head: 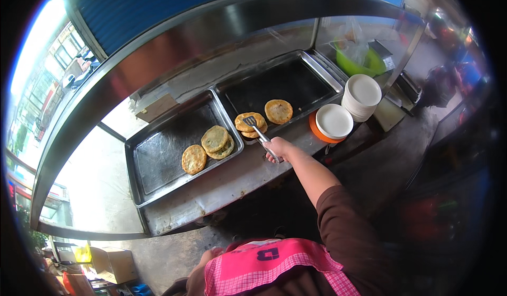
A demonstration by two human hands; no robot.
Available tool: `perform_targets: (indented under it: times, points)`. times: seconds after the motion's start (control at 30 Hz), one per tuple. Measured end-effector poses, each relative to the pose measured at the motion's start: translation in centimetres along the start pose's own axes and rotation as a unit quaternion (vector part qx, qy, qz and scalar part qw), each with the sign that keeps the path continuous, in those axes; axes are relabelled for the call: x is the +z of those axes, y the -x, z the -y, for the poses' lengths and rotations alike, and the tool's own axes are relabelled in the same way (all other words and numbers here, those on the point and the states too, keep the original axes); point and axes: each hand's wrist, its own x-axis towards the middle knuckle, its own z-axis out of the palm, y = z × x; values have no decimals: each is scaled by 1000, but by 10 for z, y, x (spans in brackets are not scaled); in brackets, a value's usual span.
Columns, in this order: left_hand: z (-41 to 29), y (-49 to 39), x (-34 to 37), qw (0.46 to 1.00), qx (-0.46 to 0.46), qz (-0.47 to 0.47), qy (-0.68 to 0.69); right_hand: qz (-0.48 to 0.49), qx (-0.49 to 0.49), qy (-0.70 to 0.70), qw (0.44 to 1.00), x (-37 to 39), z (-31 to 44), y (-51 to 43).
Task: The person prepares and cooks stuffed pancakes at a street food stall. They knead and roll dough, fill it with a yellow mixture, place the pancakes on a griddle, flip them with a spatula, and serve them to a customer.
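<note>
My right hand (278,147) grips the handle of a metal slotted spatula (262,134). The spatula's dark blade rests over the upper of two stacked flatbreads (239,122) at the near left end of the right metal tray (273,78). Just right of that stack lies a single browned flatbread (279,112). In the left metal tray (158,169), one flatbread (214,139) overlaps another, and a separate flatbread (194,160) leans close beside them. Low in the picture, my left hand (210,254) is mostly hidden by the pink apron (245,262); its fingers cannot be made out.
Small white plates (334,121) sit on an orange dish (319,134), beside a taller plate stack (363,90). Behind them is a green basin (370,65) with a plastic bag. A metal frame (174,44) with clear panels surrounds the counter. A cardboard box (117,266) stands lower left.
</note>
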Motion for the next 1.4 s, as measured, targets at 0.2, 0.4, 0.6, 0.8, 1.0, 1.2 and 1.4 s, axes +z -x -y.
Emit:
perform_targets:
  times: [0.2, 0.4, 0.6, 0.8, 1.0, 1.2, 1.4]
  points:
    - [6, -66, -18, 999, -1, -32, -19, 103, -16, 40, 994, -42, -21, 44]
    - [-66, -160, 33, 966, -151, 153, 143, 150, -15, -74, 986, -99, -151, 169]
    - [-220, -167, 143, 908, 277, 165, -267, 53, -56, -335, 939, -131, -300, 270]
    - [-316, -156, 312, 894, 247, 207, -310, -17, -92, -422, 902, -251, -377, 296]
    - [-421, -156, 515, 795, 398, 269, -369, -119, -128, -500, 848, -369, -430, 359]
    - [-604, -214, 712, 756, 535, 182, -331, -242, -122, -540, 797, -440, -466, 370]
    - [-843, -309, 827, 771, 577, -92, -256, -256, -99, -559, 783, -512, -453, 334]
